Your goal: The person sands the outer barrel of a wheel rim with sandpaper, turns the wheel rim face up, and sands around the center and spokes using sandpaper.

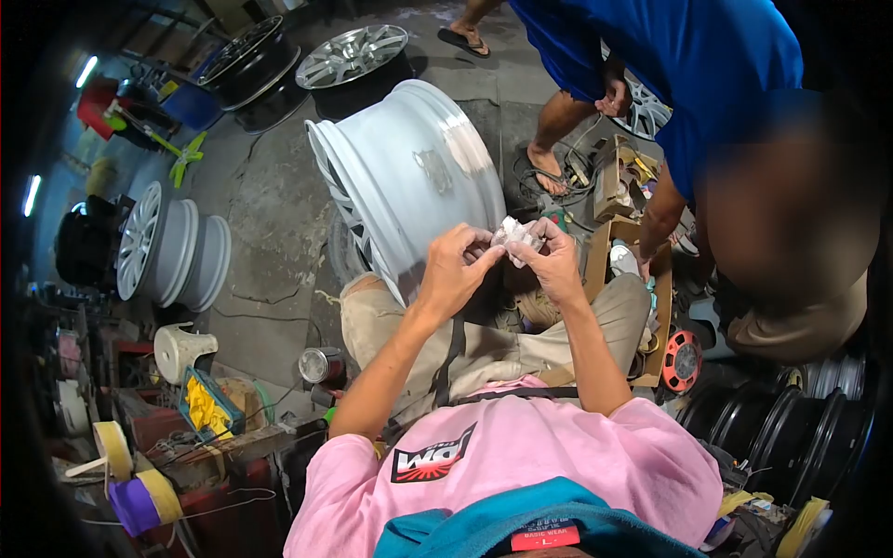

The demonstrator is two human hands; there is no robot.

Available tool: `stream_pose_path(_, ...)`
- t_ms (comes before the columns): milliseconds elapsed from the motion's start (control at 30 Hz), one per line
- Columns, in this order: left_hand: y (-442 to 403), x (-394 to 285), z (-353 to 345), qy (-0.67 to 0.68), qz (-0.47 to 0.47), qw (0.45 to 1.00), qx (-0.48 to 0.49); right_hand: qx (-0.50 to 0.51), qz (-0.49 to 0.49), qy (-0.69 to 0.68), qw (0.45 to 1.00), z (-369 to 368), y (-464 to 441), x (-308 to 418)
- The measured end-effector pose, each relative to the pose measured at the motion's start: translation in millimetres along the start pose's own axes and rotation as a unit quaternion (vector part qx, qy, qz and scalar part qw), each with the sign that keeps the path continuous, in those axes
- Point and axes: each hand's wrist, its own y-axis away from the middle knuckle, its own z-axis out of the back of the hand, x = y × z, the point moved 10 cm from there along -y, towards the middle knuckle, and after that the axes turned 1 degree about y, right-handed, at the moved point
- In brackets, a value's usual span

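A crumpled whitish wad [514,241] is pinched between the fingertips of the left hand [456,270] and right hand [554,267], both nearly closed, at the near side of the wheel rim [400,167]. Its material cannot be told. It is best worked with small, even finger movements, gripped lightly from both sides so that it is neither torn nor dropped, and kept off the rim's scuffed patch [433,173].
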Motion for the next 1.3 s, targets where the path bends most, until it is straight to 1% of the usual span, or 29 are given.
stream_pose_path(67,0,-1,-2,-0.015,-0.024,1.000,0.011,-0.006,0.018,0.024,1.000,0,0,3)
stream_pose_path(133,1,5,-7,-0.041,-0.008,0.998,0.039,0.007,0.009,0.005,1.000,-4,1,2)
stream_pose_path(267,0,15,-10,-0.023,0.013,0.997,0.076,0.022,-0.001,-0.005,1.000,-5,1,-2)
stream_pose_path(333,2,34,-16,0.079,0.098,0.986,0.111,0.021,-0.052,-0.035,0.998,-7,0,-10)
stream_pose_path(367,1,36,-14,0.080,0.096,0.986,0.107,0.024,-0.051,-0.032,0.998,-12,0,-7)
stream_pose_path(433,4,50,-15,0.180,0.167,0.961,0.123,-0.023,0.050,0.083,0.995,-17,1,26)
stream_pose_path(467,2,52,-8,0.181,0.166,0.962,0.119,-0.019,0.050,0.084,0.995,-21,4,41)
stream_pose_path(500,3,57,-6,0.209,0.195,0.948,0.139,0.009,0.153,0.291,0.944,-38,11,79)
stream_pose_path(533,4,58,-7,0.237,0.225,0.931,0.161,0.036,0.246,0.482,0.840,-60,22,104)
stream_pose_path(567,6,56,-8,0.268,0.254,0.913,0.173,0.055,0.257,0.501,0.825,-70,25,110)
stream_pose_path(600,6,54,-6,0.270,0.254,0.912,0.174,0.055,0.255,0.503,0.824,-68,25,106)
stream_pose_path(667,11,55,-12,0.311,0.291,0.881,0.206,0.097,0.310,0.540,0.777,-77,29,100)
stream_pose_path(733,10,51,-14,0.287,0.278,0.889,0.225,0.082,0.330,0.513,0.788,-81,26,103)
stream_pose_path(800,12,46,-12,0.261,0.267,0.894,0.246,0.065,0.301,0.439,0.844,-72,19,97)
stream_pose_path(833,8,44,-2,0.217,0.254,0.916,0.221,0.047,0.247,0.406,0.879,-68,15,94)
stream_pose_path(867,5,42,7,0.173,0.240,0.935,0.196,0.046,0.247,0.407,0.878,-68,16,95)
stream_pose_path(900,5,40,6,0.173,0.240,0.935,0.197,0.051,0.199,0.402,0.892,-65,12,87)
stream_pose_path(933,-2,27,13,0.205,0.171,0.950,0.159,0.058,0.151,0.396,0.904,-62,9,78)
stream_pose_path(967,-7,14,23,0.236,0.101,0.959,0.119,0.059,0.150,0.396,0.904,-62,8,75)
stream_pose_path(1000,-7,15,25,0.237,0.103,0.959,0.118,0.078,0.093,0.338,0.933,-58,4,58)
stream_pose_path(1033,-9,9,26,0.199,0.067,0.967,0.146,0.095,0.035,0.277,0.955,-56,2,43)
stream_pose_path(1067,-9,3,24,0.160,0.031,0.971,0.173,0.096,0.034,0.278,0.955,-57,1,40)
stream_pose_path(1100,-9,6,22,0.161,0.032,0.971,0.172,0.066,-0.003,0.177,0.982,-53,0,32)
stream_pose_path(1133,-9,18,19,0.215,0.077,0.961,0.156,0.034,-0.041,0.075,0.996,-48,0,23)
stream_pose_path(1167,-8,29,16,0.269,0.121,0.945,0.139,0.034,-0.041,0.075,0.996,-47,-1,18)
stream_pose_path(1200,-9,30,13,0.269,0.121,0.945,0.139,0.040,-0.053,0.053,0.996,-47,-3,12)
stream_pose_path(1233,-10,33,15,0.276,0.127,0.946,0.112,0.045,-0.066,0.031,0.996,-48,-4,8)
stream_pose_path(1267,-11,36,18,0.282,0.133,0.946,0.086,0.045,-0.067,0.030,0.996,-49,-3,7)
stream_pose_path(1300,-11,35,17,0.282,0.134,0.946,0.087,0.036,-0.052,0.020,0.998,-52,-2,12)
